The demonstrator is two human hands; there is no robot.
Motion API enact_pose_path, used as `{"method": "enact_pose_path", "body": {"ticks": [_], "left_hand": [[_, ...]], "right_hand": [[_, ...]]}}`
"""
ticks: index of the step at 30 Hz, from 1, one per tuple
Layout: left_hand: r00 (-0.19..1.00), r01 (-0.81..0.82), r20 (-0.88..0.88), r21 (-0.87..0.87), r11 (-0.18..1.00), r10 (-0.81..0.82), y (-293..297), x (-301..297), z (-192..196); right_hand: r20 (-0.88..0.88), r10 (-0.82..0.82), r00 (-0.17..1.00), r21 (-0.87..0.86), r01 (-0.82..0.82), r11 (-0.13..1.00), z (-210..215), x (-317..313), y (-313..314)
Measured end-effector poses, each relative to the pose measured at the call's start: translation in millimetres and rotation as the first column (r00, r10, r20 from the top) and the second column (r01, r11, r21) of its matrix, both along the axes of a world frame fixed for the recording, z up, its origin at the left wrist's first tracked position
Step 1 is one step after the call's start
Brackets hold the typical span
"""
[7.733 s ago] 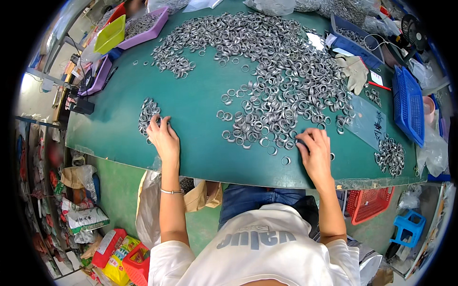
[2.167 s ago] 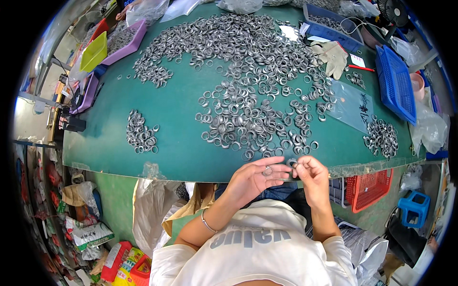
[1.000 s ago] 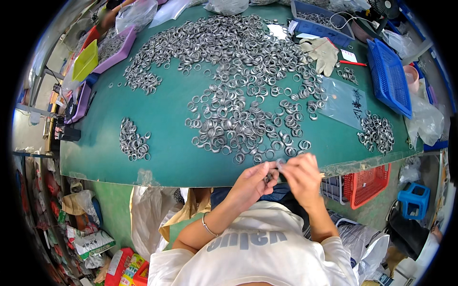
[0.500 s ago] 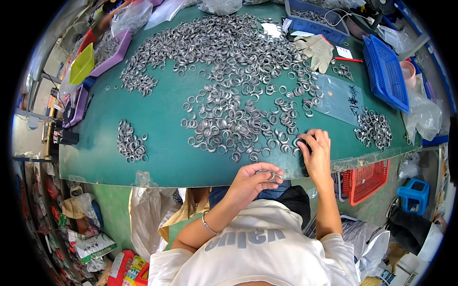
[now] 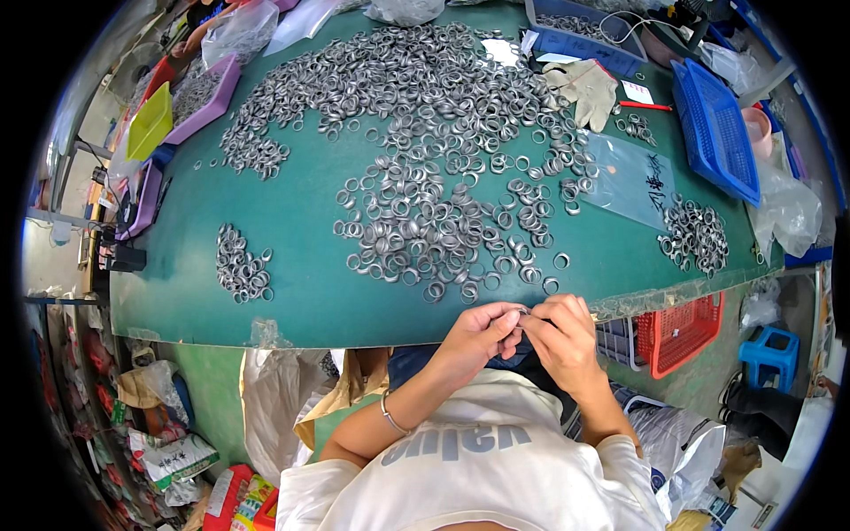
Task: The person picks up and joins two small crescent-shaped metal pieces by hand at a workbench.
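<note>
At the near edge of the tabletop (image 5: 301, 230), the left hand (image 5: 482, 338) and right hand (image 5: 561, 343) meet, both clamped on what looks like a metal ring (image 5: 523, 311). Farther in, a left pile (image 5: 242, 265) and a right pile (image 5: 695, 237) lie apart, perhaps already picked out. Between and beyond them spreads the broad main heap (image 5: 416, 221), so most seems left to handle.

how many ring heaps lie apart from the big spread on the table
3: a left heap, a right heap by the clear plastic sheet, and a tiny heap just below the red stick. More could be hidden behind bags.
</note>
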State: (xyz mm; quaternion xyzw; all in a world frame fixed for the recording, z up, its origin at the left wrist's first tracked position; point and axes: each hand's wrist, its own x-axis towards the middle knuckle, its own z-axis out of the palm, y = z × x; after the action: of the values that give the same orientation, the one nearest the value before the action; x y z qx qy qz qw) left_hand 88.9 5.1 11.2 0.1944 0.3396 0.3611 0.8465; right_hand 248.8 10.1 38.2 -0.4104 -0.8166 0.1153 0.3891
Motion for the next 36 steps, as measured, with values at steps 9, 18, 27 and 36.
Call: {"method": "enact_pose_path", "body": {"ticks": [9, 18, 27, 36], "left_hand": [[0.995, -0.085, -0.042, 0.055, 0.995, 0.087, 2.4, 0.0, 10.3], [0.979, -0.179, 0.083, -0.076, 0.981, 0.185, 3.2, 1.5, 2.4], [0.995, -0.074, 0.054, -0.150, 0.986, 0.082, 1.1, -0.9, 3.5], [0.998, -0.049, 0.028, -0.124, 0.991, 0.053, 1.4, 0.5, 6.8]], "right_hand": [[0.187, -0.514, 0.837, -0.152, 0.542, 0.826, -23.1, 14.8, 10.3], [0.181, -0.504, 0.845, -0.137, 0.529, 0.837, -28.1, 12.7, 11.8], [0.085, -0.517, 0.852, -0.149, 0.524, 0.839, -33.7, 12.8, 12.0], [-0.265, -0.059, 0.963, -0.069, 0.042, 0.997, -12.6, -5.4, -0.6]]}}
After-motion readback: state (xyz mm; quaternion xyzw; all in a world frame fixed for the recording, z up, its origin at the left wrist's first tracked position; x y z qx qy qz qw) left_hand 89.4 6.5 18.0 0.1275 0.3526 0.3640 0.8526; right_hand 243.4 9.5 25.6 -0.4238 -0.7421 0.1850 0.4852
